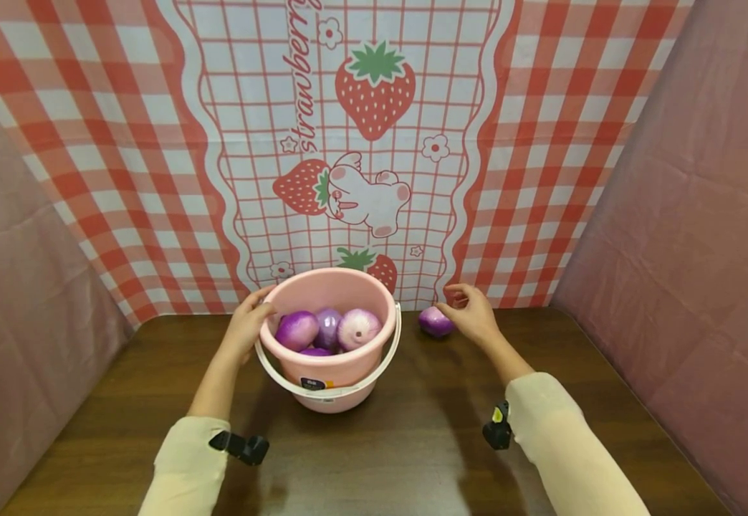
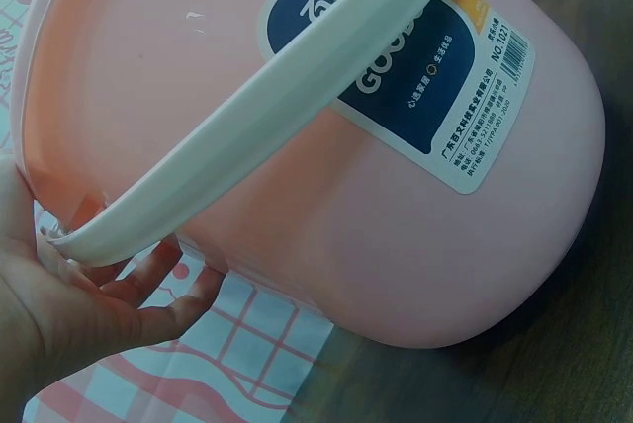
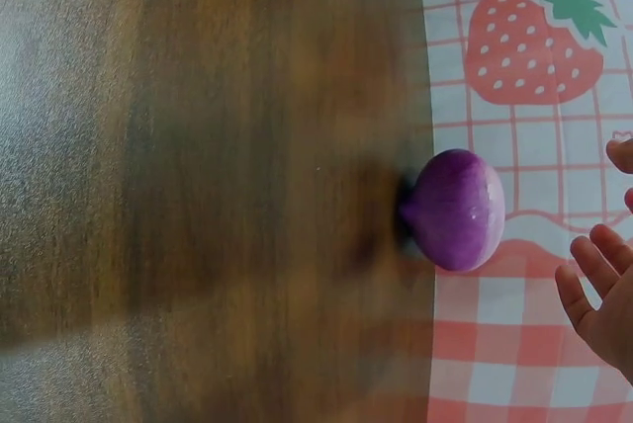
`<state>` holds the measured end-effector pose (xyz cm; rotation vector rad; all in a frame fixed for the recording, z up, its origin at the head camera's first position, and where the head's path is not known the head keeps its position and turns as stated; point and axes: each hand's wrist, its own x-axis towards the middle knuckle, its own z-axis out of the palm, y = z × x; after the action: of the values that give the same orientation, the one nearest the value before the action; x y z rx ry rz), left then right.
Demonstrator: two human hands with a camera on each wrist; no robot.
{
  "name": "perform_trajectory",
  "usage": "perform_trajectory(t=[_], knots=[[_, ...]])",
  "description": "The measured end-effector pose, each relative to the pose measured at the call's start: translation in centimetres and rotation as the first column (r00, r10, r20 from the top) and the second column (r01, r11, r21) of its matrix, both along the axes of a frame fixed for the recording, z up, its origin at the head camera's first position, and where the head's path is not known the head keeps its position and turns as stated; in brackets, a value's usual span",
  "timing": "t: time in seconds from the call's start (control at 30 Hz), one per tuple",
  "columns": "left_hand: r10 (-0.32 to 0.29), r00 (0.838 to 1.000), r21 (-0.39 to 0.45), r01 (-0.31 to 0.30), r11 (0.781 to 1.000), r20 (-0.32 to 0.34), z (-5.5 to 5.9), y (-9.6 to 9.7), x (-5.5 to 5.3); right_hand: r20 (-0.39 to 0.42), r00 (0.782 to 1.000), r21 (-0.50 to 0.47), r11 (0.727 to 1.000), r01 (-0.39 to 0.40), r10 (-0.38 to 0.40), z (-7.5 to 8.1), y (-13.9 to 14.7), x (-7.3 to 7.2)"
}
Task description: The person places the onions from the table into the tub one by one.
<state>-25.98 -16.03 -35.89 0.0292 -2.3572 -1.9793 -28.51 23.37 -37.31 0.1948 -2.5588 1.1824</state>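
A pink bucket with a white handle stands upright on the table. Several purple onions lie inside it, one of them a paler onion at the right. My left hand holds the bucket's left rim, thumb at the edge and fingers against the outer wall. The left wrist view has this hand beside the handle's hinge. To the bucket's right, a single purple onion rests on the table near the back edge. My right hand hovers just beside it, fingers loosely bent and holding nothing.
The brown wooden table ends at a checked strawberry cloth hanging behind. Pink curtains close off both sides. A dark label is stuck on the bucket's front, partly behind the lowered handle.
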Motion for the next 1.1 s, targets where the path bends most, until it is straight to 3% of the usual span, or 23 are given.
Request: perform_trajectory(t=[0.43, 0.8, 1.1], knots=[[0.000, 1.000, -0.002, 0.000, 1.000, -0.004, -0.2, -0.1, -0.2, 0.032, 0.999, 0.014, 1.000, 0.008, -0.008, -1.3, 0.9, 0.1], [0.001, 1.000, -0.007, -0.001, 1.000, -0.009, 0.0, -0.1, 0.0, 0.103, 0.990, 0.065, 0.993, 0.094, -0.101, -2.9, 1.1, -0.1], [-0.002, 1.000, -0.005, 0.002, 1.000, -0.006, 0.0, -0.1, 0.1, 0.137, 0.981, 0.033, 0.990, 0.133, -0.137, -4.1, 1.0, -0.2]])
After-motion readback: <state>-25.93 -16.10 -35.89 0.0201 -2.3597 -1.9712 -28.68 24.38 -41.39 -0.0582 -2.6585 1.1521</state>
